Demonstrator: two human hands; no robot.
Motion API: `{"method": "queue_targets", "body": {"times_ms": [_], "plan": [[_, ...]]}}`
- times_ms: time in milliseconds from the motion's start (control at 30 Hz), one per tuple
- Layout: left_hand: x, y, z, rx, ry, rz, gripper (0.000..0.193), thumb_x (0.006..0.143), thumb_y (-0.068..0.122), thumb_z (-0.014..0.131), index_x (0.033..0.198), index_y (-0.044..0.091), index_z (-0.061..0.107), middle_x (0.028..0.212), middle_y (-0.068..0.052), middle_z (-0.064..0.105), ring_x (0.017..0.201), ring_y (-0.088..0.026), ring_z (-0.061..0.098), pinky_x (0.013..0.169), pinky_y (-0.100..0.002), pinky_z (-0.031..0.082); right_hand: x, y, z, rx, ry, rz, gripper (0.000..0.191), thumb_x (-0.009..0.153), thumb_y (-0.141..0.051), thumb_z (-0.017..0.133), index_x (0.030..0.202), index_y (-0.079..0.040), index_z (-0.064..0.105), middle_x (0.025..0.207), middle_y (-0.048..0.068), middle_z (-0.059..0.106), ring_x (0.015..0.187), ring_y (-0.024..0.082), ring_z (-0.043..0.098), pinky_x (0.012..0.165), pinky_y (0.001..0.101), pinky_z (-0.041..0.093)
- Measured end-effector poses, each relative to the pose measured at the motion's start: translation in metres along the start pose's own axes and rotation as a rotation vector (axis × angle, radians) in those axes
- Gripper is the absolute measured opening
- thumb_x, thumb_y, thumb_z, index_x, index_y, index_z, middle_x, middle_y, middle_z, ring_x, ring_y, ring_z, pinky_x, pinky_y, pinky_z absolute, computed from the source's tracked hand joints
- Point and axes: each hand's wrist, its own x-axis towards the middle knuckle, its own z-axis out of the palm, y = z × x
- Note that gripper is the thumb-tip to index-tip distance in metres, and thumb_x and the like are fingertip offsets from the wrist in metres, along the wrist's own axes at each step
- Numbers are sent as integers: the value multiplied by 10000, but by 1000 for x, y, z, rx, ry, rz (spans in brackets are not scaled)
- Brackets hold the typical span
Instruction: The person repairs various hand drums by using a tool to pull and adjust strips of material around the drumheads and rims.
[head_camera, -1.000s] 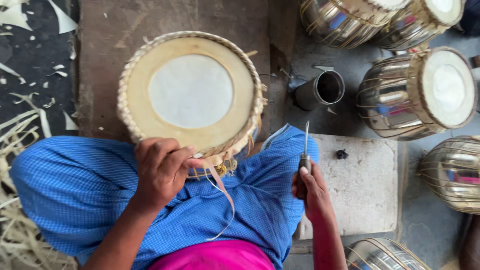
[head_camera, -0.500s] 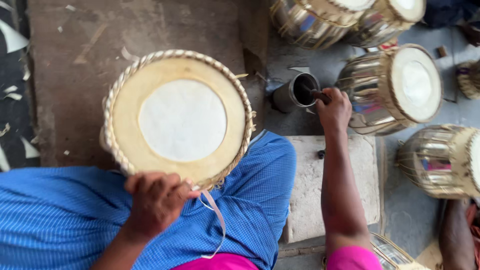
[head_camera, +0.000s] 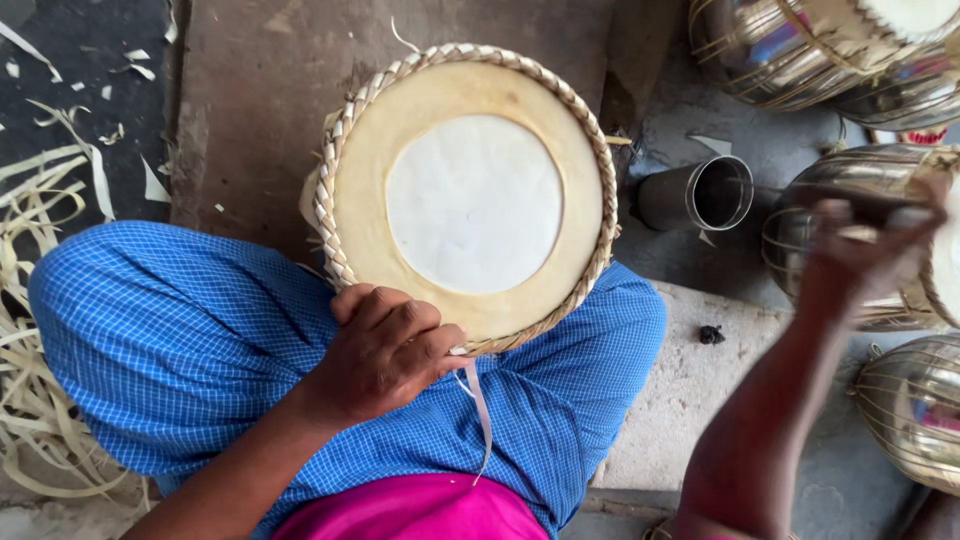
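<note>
- Here, the left hand (head_camera: 385, 350) is gripping the near rim of the round drum (head_camera: 470, 200), fingers curled shut on its braided edge.
- The drum is resting on the lap, over the blue checked cloth (head_camera: 180, 340).
- The right hand (head_camera: 865, 250) is blurry, raised near the metal cup (head_camera: 700, 195); I cannot tell if it is holding anything.
- Shiny metal drums (head_camera: 880, 240) are sitting beside it.

Rough brown concrete floor (head_camera: 250, 80) stretches beyond the left hand, turning dark at the far left, where pale cut strips (head_camera: 40, 230) lie scattered. A grey stone slab (head_camera: 690, 400) sits under the right arm. Soft, even daylight.
</note>
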Motion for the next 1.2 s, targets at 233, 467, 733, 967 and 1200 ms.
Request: {"method": "queue_targets", "body": {"times_ms": [233,467,733,967,1200], "plan": [[-3,-1,0,-19,26,32,500,901,345,855,1285,224,559,1121,46,574,1055,-190,555,963,-409,319,12,-120,-48,1065,136,458,383,1047,-254,481,1294,20,586,1193,222,652,1055,281,683,958,465,607],[-5,-3,1,-140,50,15,444,972,389,749,1304,175,546,1118,28,607,1037,-201,564,975,-423,325,-15,-231,19,1594,-101,533,244,1031,-108,514,1273,-90,488,962,125,576,787,206,591,751,390,557],[-2,-2,0,-177,103,7,330,1040,264,678,1325,158,549,1084,36,653,1002,-174,598,981,-397,330,-26,-285,60,1599,-181,492,219,1079,-226,518,1215,-56,496,874,105,544,701,199,571,648,367,538],[22,1,6,128,210,-63,310,1041,182,627,1324,57,605,859,24,622,684,-137,528,767,-377,323,2,-277,87,2034,-598,-82,239,1090,-236,391,1138,-83,568,813,84,566,625,157,598,563,339,564],[23,-7,12,153,266,-48,292,988,101,564,1264,18,604,768,15,596,626,-153,510,713,-384,311,-4,-331,97,1617,-347,208,164,1072,-180,422,1064,-81,553,786,85,511,545,139,538,502,324,504]]}}
